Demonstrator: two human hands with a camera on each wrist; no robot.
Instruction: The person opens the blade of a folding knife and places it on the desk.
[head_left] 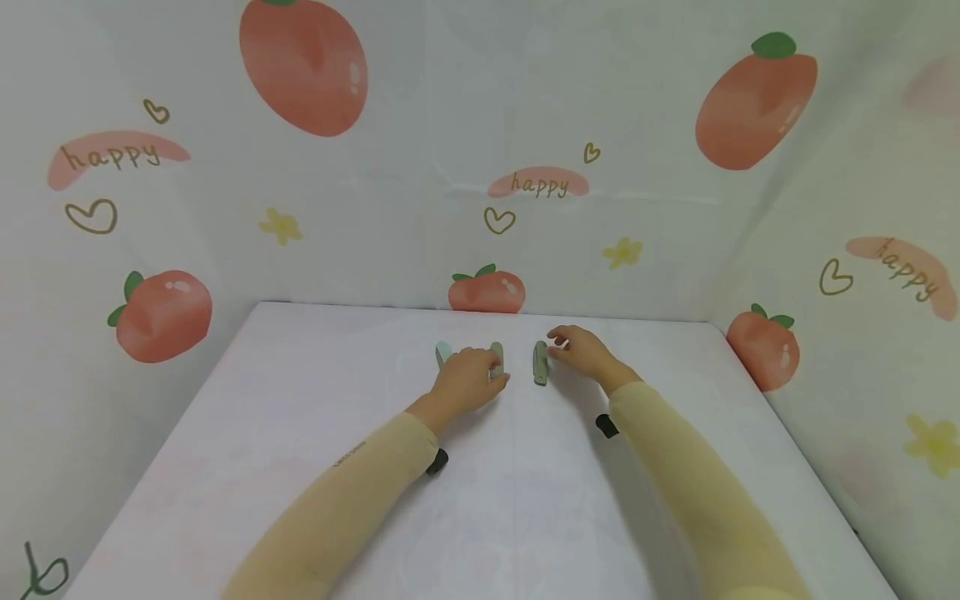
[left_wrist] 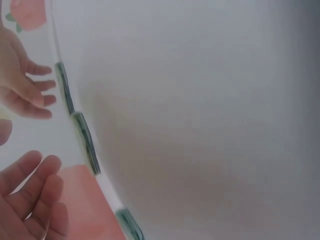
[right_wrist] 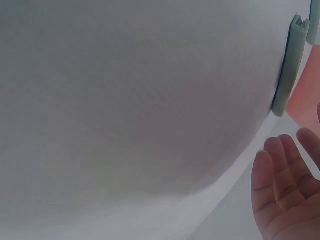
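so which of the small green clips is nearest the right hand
The darker green clip on the right, at the right hand's fingertips; the other two lie by the left hand.

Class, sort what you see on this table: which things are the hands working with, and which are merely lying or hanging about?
In hand:
- left hand, over the middle green clip
- right hand, fingers by the right green clip

Lying about:
- pale clip, left of the left hand
- white table
- peach-print backdrop
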